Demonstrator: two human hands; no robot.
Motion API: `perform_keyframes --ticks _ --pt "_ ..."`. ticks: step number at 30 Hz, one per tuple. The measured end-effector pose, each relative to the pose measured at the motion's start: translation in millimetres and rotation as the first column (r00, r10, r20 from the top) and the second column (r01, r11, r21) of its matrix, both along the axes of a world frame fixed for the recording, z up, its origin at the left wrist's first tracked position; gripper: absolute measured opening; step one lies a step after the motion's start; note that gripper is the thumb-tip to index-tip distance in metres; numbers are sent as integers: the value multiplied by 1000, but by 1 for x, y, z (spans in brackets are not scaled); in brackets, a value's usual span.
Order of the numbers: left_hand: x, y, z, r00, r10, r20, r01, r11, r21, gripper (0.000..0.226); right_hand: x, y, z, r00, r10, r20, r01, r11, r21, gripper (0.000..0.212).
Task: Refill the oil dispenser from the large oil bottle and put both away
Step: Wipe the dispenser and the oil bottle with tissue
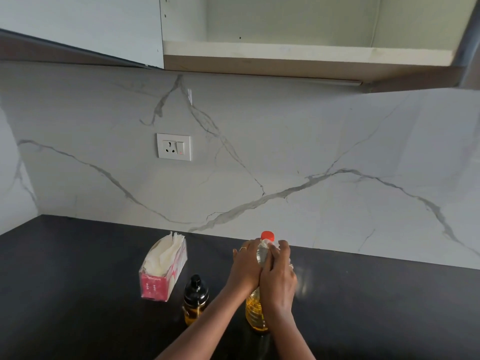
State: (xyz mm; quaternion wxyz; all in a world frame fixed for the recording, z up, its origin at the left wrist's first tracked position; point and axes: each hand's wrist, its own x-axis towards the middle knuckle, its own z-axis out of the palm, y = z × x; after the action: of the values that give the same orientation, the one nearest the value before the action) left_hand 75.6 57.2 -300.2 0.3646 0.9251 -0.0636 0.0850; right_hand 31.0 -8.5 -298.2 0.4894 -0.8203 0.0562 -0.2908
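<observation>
The large oil bottle (255, 311) stands upright on the dark counter (78, 281), with yellow oil in its lower part and a red cap (267, 235) on top. My left hand (245, 266) wraps its upper body from the left. My right hand (278, 276) grips it from the right, fingers near the neck with a bit of white tissue (267, 244) under them. The small oil dispenser (195, 300), glass with a black top and some oil inside, stands to the left of the bottle, untouched.
A pink tissue box (162, 268) with white tissues sticking out lies left of the dispenser. Behind is a marble backsplash with a wall socket (173, 146). Above hangs an open cabinet with a bare shelf (298, 51).
</observation>
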Motion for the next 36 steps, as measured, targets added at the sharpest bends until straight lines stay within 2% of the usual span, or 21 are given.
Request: perform_keyframes --ticks 1,4,7,12,14,18,20,23,27,29,31,33,35,36 --pt "0 1 0 1000 -17 -14 17 1000 6 50 1 -4 -1 1000 -9 5 9 1000 -3 18" --pt "0 7 3 991 -89 -103 74 988 -135 56 4 -14 -4 999 -35 39 36 999 -17 15" --pt "3 14 7 977 -149 -153 116 972 -206 65 6 -19 -6 996 -42 73 46 997 -54 17" --pt "12 17 11 928 -324 -186 219 876 -430 66 6 -19 -13 997 -12 82 19 996 -85 19" --pt "14 12 11 933 -301 -198 203 893 -401 57 4 -20 -14 995 -14 94 21 997 -77 20" --pt "17 -5 9 977 -190 -94 160 951 -265 38 1 -20 -10 996 4 90 12 986 -169 25" --pt "17 -13 6 980 -190 -54 165 938 -305 30 -1 -20 -8 997 20 75 0 966 -257 32" --pt "12 -19 6 976 -196 -91 142 898 -417 20 -6 -21 -1 998 39 58 -15 927 -375 40" --pt "13 -22 0 989 -141 -48 114 924 -365 17 -4 -27 -1 999 17 43 7 862 -506 56" --pt "13 -25 0 992 -123 -18 110 939 -325 16 -2 -33 -2 998 45 51 -13 863 -505 52" --pt "14 -26 -2 994 -113 -8 107 960 -260 21 1 -40 -9 990 72 121 1 858 -514 44" --pt "15 -26 -3 994 -105 -38 95 976 -194 40 -1 -45 -9 983 59 174 11 928 -371 22" --pt "14 -25 -2 992 -101 -74 84 976 -199 59 3 -50 -12 991 26 130 -4 986 -166 16" --pt "14 -24 -1 992 -101 -82 81 972 -219 66 7 -53 -13 993 20 119 -4 991 -132 14"
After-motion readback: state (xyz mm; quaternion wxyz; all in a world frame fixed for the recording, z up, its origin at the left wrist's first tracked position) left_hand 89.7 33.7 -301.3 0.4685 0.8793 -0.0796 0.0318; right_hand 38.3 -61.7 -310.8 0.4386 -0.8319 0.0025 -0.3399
